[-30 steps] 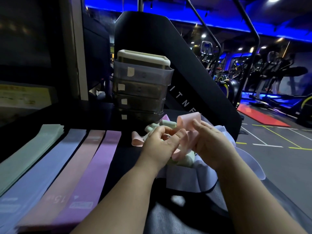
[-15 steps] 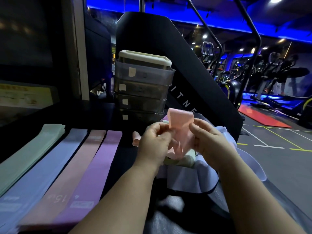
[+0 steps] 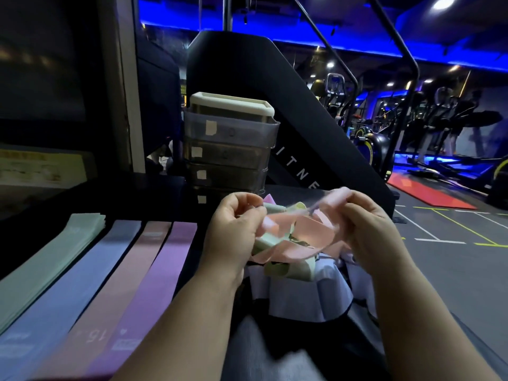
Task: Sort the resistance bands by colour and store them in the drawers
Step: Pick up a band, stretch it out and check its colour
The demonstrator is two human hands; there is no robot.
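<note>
A pink resistance band [image 3: 305, 229] is stretched between my hands above a tangled pile of bands [image 3: 286, 268] in a white bag [image 3: 302, 298]. My left hand [image 3: 233, 229] pinches its left end and my right hand [image 3: 368, 229] grips its right end. Flat sorted stacks lie on the dark surface at the left: green [image 3: 52, 257], blue [image 3: 77, 284], pink [image 3: 115, 292] and purple [image 3: 154, 284]. A stack of translucent drawers [image 3: 231, 149] with a cream lid stands behind my hands, all closed.
A large black machine housing [image 3: 302, 127] rises behind the drawers. Gym floor with painted lines [image 3: 453, 235] and a red mat [image 3: 428, 193] lies to the right. A yellow sign [image 3: 38, 166] sits at the far left.
My hands have moved apart, pulling the pink band from an upright fold into a sideways stretch. The sorted stacks and drawers stay as they were.
</note>
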